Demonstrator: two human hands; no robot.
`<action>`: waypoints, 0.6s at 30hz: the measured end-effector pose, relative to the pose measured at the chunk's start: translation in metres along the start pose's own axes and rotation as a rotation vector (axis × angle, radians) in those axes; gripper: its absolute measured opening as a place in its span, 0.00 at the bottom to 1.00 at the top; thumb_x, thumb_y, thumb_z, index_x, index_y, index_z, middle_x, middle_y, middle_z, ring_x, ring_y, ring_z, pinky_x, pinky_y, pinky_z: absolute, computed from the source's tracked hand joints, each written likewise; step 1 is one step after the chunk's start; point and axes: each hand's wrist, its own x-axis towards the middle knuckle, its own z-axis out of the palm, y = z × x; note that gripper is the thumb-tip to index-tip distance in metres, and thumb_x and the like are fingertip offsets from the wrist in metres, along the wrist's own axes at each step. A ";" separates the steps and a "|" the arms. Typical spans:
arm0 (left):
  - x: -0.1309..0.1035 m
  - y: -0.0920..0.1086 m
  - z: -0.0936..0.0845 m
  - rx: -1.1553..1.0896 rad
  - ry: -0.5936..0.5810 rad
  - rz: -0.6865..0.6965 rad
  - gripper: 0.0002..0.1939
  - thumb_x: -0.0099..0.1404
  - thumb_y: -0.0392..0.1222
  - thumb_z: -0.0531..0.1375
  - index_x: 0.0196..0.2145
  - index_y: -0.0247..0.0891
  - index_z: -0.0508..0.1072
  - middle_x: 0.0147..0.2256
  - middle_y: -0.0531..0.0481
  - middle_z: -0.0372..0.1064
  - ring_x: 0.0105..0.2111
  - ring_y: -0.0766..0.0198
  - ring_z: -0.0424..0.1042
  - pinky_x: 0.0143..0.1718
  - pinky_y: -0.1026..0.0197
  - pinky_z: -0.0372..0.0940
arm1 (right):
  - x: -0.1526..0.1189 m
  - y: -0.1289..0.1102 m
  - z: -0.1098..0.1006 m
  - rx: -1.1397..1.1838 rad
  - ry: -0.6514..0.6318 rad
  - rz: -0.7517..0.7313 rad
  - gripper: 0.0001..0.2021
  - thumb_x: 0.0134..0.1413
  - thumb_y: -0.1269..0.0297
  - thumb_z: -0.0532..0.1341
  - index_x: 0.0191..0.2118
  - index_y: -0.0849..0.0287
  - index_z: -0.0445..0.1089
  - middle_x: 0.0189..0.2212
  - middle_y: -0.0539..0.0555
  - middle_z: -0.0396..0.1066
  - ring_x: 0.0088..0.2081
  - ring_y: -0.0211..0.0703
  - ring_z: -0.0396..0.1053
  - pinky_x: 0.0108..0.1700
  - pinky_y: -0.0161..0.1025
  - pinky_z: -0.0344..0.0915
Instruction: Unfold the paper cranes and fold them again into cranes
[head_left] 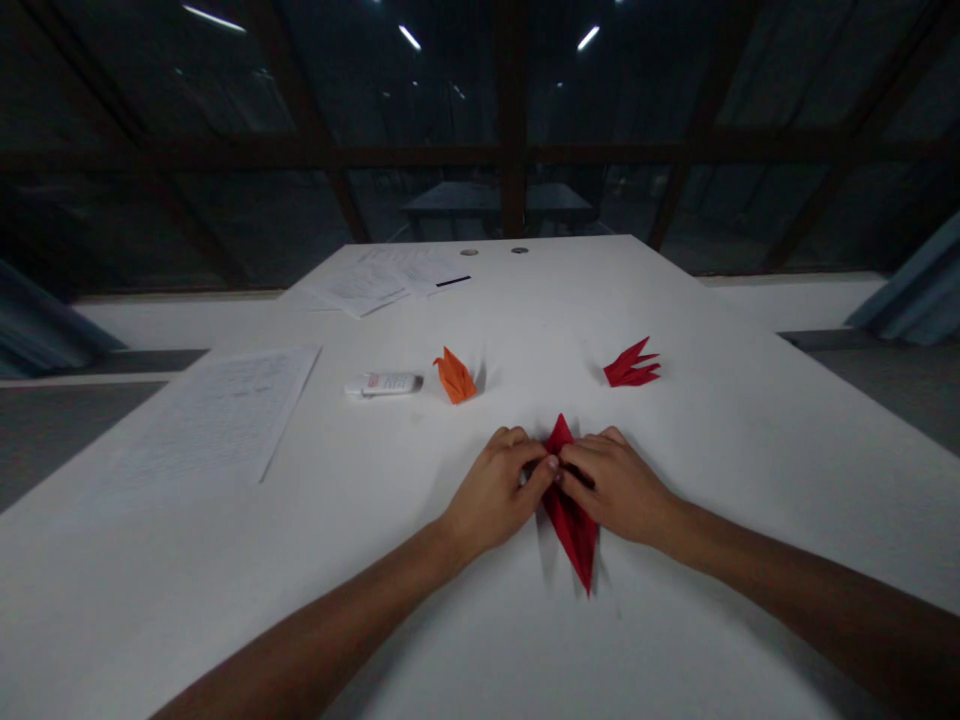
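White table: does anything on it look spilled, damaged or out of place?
Nothing spilled that I can see. Slightly untidy: the loose papers at the far left overlap at uneven angles. The red folded paper held by the left hand and right hand shows no visible tear, though they hide its middle.

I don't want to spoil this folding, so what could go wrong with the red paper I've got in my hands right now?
Your left hand and right hand both pinch the red paper near its middle, so uneven pulling might crease or tear it. The orange paper bird stands just beyond your left hand, so a forward reach could knock it.
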 end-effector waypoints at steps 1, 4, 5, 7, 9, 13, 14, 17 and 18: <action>0.000 0.000 0.000 0.015 -0.006 0.004 0.17 0.75 0.42 0.52 0.29 0.38 0.72 0.29 0.50 0.66 0.37 0.59 0.66 0.45 0.55 0.61 | 0.000 0.000 0.000 0.012 -0.010 -0.013 0.08 0.69 0.66 0.57 0.36 0.57 0.68 0.33 0.52 0.77 0.37 0.45 0.73 0.45 0.45 0.56; 0.000 0.001 0.001 0.037 -0.024 0.013 0.16 0.75 0.42 0.52 0.29 0.38 0.71 0.29 0.50 0.67 0.36 0.59 0.67 0.43 0.56 0.61 | 0.000 -0.002 0.000 0.042 -0.019 -0.019 0.06 0.67 0.68 0.58 0.35 0.57 0.68 0.32 0.50 0.77 0.35 0.44 0.73 0.44 0.44 0.56; 0.000 0.001 0.002 0.035 -0.025 0.010 0.14 0.74 0.40 0.53 0.31 0.39 0.71 0.30 0.50 0.68 0.37 0.59 0.67 0.43 0.56 0.61 | 0.001 -0.003 0.000 0.043 -0.011 -0.004 0.05 0.65 0.69 0.59 0.35 0.57 0.68 0.30 0.50 0.76 0.33 0.43 0.72 0.43 0.43 0.56; 0.000 0.001 0.002 0.030 -0.016 -0.012 0.08 0.70 0.37 0.55 0.33 0.39 0.72 0.32 0.50 0.71 0.37 0.58 0.69 0.42 0.57 0.62 | 0.001 -0.005 0.000 0.027 0.014 0.031 0.03 0.61 0.70 0.61 0.36 0.56 0.69 0.28 0.48 0.75 0.30 0.42 0.70 0.42 0.43 0.56; 0.001 0.002 0.002 0.031 -0.004 -0.049 0.04 0.67 0.35 0.58 0.33 0.40 0.71 0.32 0.50 0.71 0.36 0.58 0.69 0.41 0.57 0.63 | 0.001 -0.007 -0.001 0.011 0.026 0.044 0.03 0.59 0.71 0.62 0.36 0.56 0.70 0.27 0.48 0.75 0.30 0.42 0.70 0.43 0.43 0.55; 0.003 0.002 0.001 -0.012 0.008 -0.134 0.06 0.61 0.31 0.58 0.33 0.40 0.72 0.31 0.52 0.71 0.34 0.59 0.70 0.39 0.58 0.63 | -0.001 -0.009 -0.002 0.016 0.033 0.034 0.01 0.58 0.69 0.62 0.35 0.56 0.69 0.28 0.48 0.75 0.32 0.44 0.71 0.44 0.44 0.56; 0.003 0.002 0.001 -0.039 0.009 -0.147 0.07 0.60 0.30 0.58 0.34 0.40 0.72 0.31 0.52 0.71 0.34 0.60 0.70 0.39 0.59 0.63 | -0.002 -0.008 -0.002 0.025 0.037 0.040 0.02 0.59 0.67 0.62 0.35 0.55 0.68 0.27 0.48 0.74 0.31 0.43 0.70 0.43 0.44 0.56; 0.002 0.000 0.000 -0.120 -0.002 -0.120 0.08 0.60 0.30 0.57 0.35 0.40 0.72 0.32 0.53 0.71 0.34 0.62 0.70 0.40 0.60 0.64 | -0.003 -0.006 -0.002 0.067 0.064 0.092 0.07 0.62 0.64 0.61 0.32 0.55 0.65 0.24 0.46 0.70 0.27 0.41 0.65 0.41 0.42 0.56; 0.002 0.000 0.000 -0.136 0.012 -0.106 0.09 0.61 0.30 0.56 0.36 0.40 0.73 0.34 0.52 0.71 0.35 0.62 0.70 0.40 0.60 0.64 | -0.003 -0.005 -0.002 0.086 0.079 0.112 0.09 0.62 0.63 0.61 0.31 0.55 0.64 0.23 0.45 0.70 0.26 0.40 0.64 0.40 0.42 0.56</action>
